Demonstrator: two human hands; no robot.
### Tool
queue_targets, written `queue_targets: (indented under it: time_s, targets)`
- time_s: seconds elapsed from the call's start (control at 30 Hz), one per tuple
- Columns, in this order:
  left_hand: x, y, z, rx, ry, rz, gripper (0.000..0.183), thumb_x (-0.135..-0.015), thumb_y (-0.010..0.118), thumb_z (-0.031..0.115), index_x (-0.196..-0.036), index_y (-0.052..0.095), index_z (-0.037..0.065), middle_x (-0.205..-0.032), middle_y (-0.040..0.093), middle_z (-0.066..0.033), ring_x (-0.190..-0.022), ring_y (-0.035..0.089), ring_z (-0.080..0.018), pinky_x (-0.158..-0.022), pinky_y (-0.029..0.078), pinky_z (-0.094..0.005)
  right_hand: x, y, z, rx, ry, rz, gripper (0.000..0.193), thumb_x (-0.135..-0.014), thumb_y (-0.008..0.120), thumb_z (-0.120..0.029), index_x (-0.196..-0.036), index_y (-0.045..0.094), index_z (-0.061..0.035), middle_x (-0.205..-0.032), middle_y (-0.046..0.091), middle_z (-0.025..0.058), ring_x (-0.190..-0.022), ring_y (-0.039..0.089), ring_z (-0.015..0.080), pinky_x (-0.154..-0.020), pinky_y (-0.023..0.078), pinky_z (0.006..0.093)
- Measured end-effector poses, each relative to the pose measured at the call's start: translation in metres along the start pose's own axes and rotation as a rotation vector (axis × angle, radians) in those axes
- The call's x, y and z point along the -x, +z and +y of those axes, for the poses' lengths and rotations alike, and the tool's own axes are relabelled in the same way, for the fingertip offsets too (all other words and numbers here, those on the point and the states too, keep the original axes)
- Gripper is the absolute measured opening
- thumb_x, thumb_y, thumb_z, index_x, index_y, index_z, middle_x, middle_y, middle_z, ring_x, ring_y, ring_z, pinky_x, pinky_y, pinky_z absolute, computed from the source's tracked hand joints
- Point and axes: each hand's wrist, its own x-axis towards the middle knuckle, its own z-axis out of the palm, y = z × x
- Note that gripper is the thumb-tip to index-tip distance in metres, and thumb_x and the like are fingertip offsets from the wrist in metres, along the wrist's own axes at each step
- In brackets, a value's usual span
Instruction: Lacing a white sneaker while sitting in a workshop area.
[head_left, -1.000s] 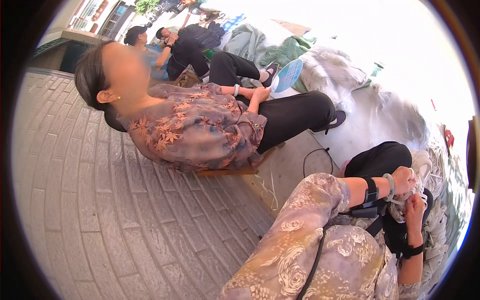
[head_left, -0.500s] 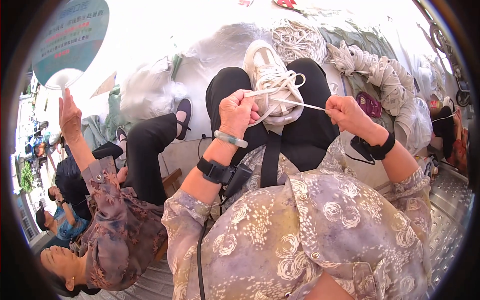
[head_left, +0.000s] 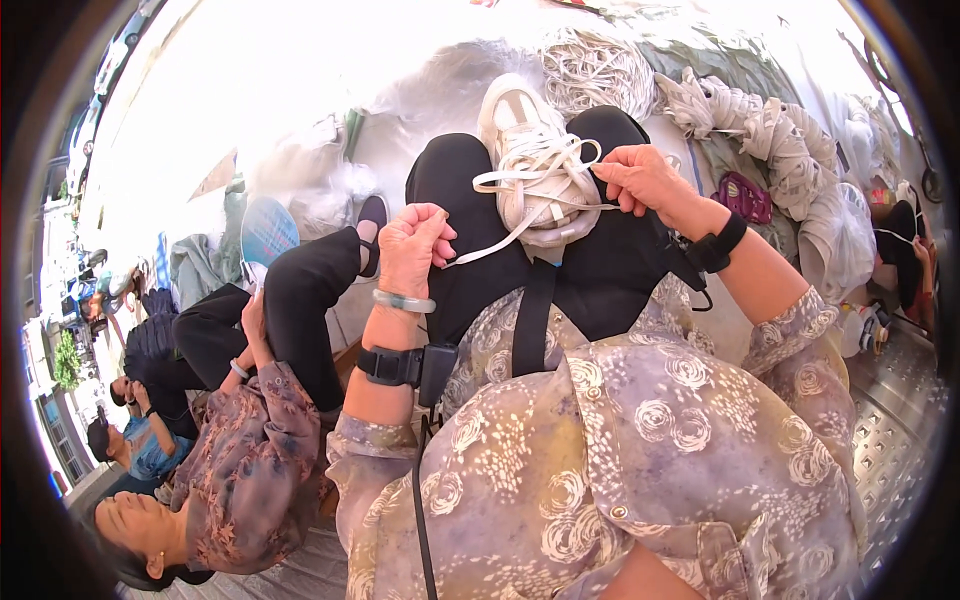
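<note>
A white and beige lace-up shoe (head_left: 541, 215) rests between my black-trousered knees, its toe pointing away from me. White shoelaces (head_left: 545, 158) lie in loose loops over its tongue and opening. To the left of the shoe, my left hand (head_left: 415, 248) is closed, with a lace end running from its fingertips to the shoe. My right hand (head_left: 648, 186) is at the shoe's right side, its fingers pinching a lace beside the eyelets. A loop of lace stands up near its index finger.
A coil of white laces (head_left: 598, 72) and a strung bundle of laces (head_left: 790, 135) lie beyond my knees. A purple pouch (head_left: 743, 198) and a clear plastic bag (head_left: 838, 235) sit at the right. On my left, a seated person holds a blue hand fan (head_left: 268, 232).
My left hand has moved left and down with a lace end. My right hand has moved up and in toward the shoe. The neighbouring person's fan has come down.
</note>
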Motion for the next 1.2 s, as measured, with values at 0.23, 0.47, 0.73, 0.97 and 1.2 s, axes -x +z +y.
queue_targets:
  time_s: [0.23,0.47,0.73,0.97,1.2]
  targets:
    - [-0.011,-0.004,0.001,0.017,-0.025,-0.039,0.010,-0.084,0.061,0.014,-0.083,0.061,0.004,-0.062,0.060,-0.0024,-0.042,0.050,-0.0047,-0.037,0.038,-0.0168,-0.020,0.015,-0.001,-0.122,-0.128,0.039,0.012,-0.085,0.056,-0.014,-0.076,0.057,-0.0064,-0.061,0.053,-0.0006,-0.043,0.045,0.0039,-0.037,0.031,0.0192]
    - [-0.010,-0.012,0.009,0.000,0.014,0.022,0.009,-0.084,0.059,0.013,-0.081,0.060,0.005,-0.058,0.058,-0.0018,-0.040,0.048,-0.0045,-0.035,0.035,-0.0170,-0.033,-0.006,-0.004,-0.008,-0.325,0.181,0.013,-0.086,0.053,-0.014,-0.081,0.057,-0.0035,-0.059,0.052,0.0006,-0.043,0.047,0.0061,-0.038,0.034,0.0209]
    - [-0.021,0.017,-0.024,0.051,0.182,-0.045,0.005,-0.078,0.056,0.002,-0.074,0.053,0.002,-0.054,0.057,-0.0057,-0.037,0.051,-0.0100,-0.033,0.038,-0.0240,-0.038,-0.036,0.052,0.118,-0.354,0.001,0.017,-0.084,0.055,-0.014,-0.099,0.051,-0.0064,-0.063,0.043,-0.0059,-0.043,0.034,-0.0001,-0.038,0.026,0.0146]
    - [-0.021,0.001,-0.011,0.015,0.128,-0.057,0.007,-0.076,0.055,-0.002,-0.070,0.053,0.001,-0.053,0.058,-0.0073,-0.038,0.054,-0.0126,-0.034,0.040,-0.0252,-0.061,-0.050,0.058,-0.200,-0.275,-0.074,0.022,-0.082,0.050,-0.006,-0.104,0.051,-0.0045,-0.067,0.048,-0.0025,-0.041,0.034,0.0005,-0.035,0.024,0.0150]
    - [-0.019,-0.005,-0.004,0.050,0.128,-0.081,0.008,-0.076,0.054,-0.002,-0.069,0.052,0.000,-0.052,0.058,-0.0074,-0.037,0.054,-0.0128,-0.034,0.040,-0.0254,-0.063,-0.052,0.052,-0.140,-0.268,-0.034,0.018,-0.084,0.049,-0.006,-0.102,0.051,-0.0049,-0.068,0.049,-0.0019,-0.040,0.034,0.0007,-0.034,0.024,0.0149]
